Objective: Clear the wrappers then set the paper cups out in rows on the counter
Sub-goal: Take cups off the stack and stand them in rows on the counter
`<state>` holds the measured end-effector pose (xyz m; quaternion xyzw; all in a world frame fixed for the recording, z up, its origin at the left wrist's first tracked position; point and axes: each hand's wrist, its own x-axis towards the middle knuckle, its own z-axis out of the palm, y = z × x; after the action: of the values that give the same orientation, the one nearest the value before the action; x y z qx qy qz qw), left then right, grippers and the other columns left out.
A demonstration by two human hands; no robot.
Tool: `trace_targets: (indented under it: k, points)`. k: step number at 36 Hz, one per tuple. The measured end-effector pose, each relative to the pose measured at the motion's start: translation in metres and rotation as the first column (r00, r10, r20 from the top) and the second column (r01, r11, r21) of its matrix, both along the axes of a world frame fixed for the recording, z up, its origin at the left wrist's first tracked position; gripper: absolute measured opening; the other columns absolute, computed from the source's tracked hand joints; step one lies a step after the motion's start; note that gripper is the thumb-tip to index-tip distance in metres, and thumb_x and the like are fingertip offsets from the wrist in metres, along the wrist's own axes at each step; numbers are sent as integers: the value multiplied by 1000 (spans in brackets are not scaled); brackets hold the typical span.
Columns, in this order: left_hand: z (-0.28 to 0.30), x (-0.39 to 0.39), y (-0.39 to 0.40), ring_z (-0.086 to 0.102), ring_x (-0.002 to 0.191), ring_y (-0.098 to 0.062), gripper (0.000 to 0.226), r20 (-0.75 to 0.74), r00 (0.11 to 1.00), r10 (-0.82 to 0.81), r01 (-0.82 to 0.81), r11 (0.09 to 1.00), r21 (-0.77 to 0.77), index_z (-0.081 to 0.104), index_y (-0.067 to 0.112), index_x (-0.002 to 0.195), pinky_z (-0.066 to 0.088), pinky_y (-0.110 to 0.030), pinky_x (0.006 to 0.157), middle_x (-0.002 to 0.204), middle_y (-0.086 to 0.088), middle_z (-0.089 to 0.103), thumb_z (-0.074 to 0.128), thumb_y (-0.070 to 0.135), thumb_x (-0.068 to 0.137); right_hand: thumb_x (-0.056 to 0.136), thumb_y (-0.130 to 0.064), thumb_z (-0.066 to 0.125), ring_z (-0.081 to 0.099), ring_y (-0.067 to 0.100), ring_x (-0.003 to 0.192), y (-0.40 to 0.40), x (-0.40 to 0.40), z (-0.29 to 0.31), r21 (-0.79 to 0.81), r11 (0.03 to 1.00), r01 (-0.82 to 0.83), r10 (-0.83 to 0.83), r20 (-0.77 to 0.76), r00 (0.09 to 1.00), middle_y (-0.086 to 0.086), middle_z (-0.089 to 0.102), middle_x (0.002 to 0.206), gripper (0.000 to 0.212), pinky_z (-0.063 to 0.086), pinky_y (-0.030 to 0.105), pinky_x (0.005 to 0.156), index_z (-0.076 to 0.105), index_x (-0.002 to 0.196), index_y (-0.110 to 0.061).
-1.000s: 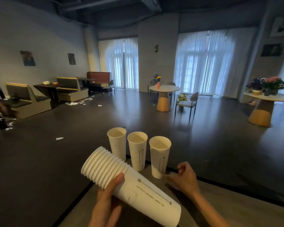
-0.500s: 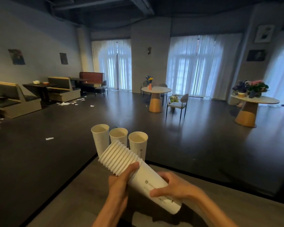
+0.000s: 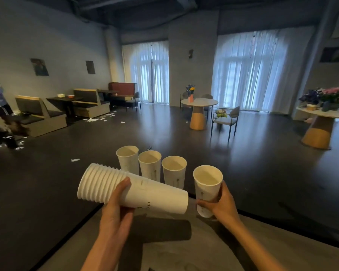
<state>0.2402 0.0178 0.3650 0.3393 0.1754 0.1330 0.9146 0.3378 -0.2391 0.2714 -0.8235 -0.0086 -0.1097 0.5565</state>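
Gripping a single paper cup upright around its lower half, the right hand held it at the far edge of the tabletop, just right of three paper cups standing side by side in a row along that edge. The left hand clasped a nested stack of cups lying sideways in the air, rims pointing left, thumb over the top. Scraps of white paper littered the dark floor beyond, near the booth seats.
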Motion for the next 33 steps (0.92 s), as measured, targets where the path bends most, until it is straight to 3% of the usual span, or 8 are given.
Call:
trace_targets:
  k: [7,13,18,22,24,27,30,33]
  points:
    - [-17,7,-2,57,113,-32,75,-29,998,-51,50,997,-53,47,24,131,51,-55,91,123,-11,60,77,15,63,57,-27,94,51,22,125,12,26,-7,52,999,8,-8,-6,1000,2,53,137,96,48,48,101,39,136,-26]
    - [-19,7,-15,59,112,-32,58,-26,994,-110,109,993,-43,53,23,116,52,-52,86,123,-13,61,73,10,63,56,-28,94,50,12,119,11,25,-10,38,998,-45,45,1,999,-10,50,129,95,49,38,97,36,131,-34]
    - [-10,1,-29,60,107,-32,92,-38,985,-167,166,986,-11,49,21,132,52,-50,75,118,-14,61,88,12,49,55,-34,95,49,6,114,-7,13,-20,-13,996,-89,89,-52,995,-13,47,129,105,46,27,93,33,139,-26]
    - [-4,-6,-48,60,106,-33,92,-24,966,-257,257,966,-16,50,19,127,53,-52,78,117,-16,60,90,11,45,72,-20,85,62,20,87,-35,-19,-11,-15,991,132,-133,-13,991,3,60,95,46,51,24,70,54,106,-16]
    - [-6,-7,-61,60,109,-36,98,-23,952,-306,306,952,-18,53,20,122,54,-56,83,117,-17,61,96,11,35,85,-25,72,65,23,80,-45,-38,7,19,996,87,-86,-79,993,7,64,86,17,56,31,69,62,92,-14]
    - [-5,-13,-93,61,111,-36,62,-20,925,-381,381,925,13,55,20,118,54,-56,85,120,-18,62,75,5,61,90,-54,51,70,19,85,-58,-66,39,143,980,-140,182,-340,923,6,72,92,43,56,35,84,71,93,-15]
    - [-4,-18,-125,63,108,-32,72,-34,915,-402,403,910,100,54,18,129,60,-43,61,121,-15,64,76,8,61,92,-69,32,71,22,94,-72,-91,58,316,924,-214,346,-455,821,4,74,96,58,52,35,90,66,100,-23]
    - [-3,-24,-144,63,112,-32,87,-14,932,-363,361,920,156,50,21,135,60,-39,56,125,-13,64,90,17,58,74,-76,56,69,29,105,-89,-104,58,294,909,-294,409,-505,760,13,71,114,70,53,40,95,56,122,-24]
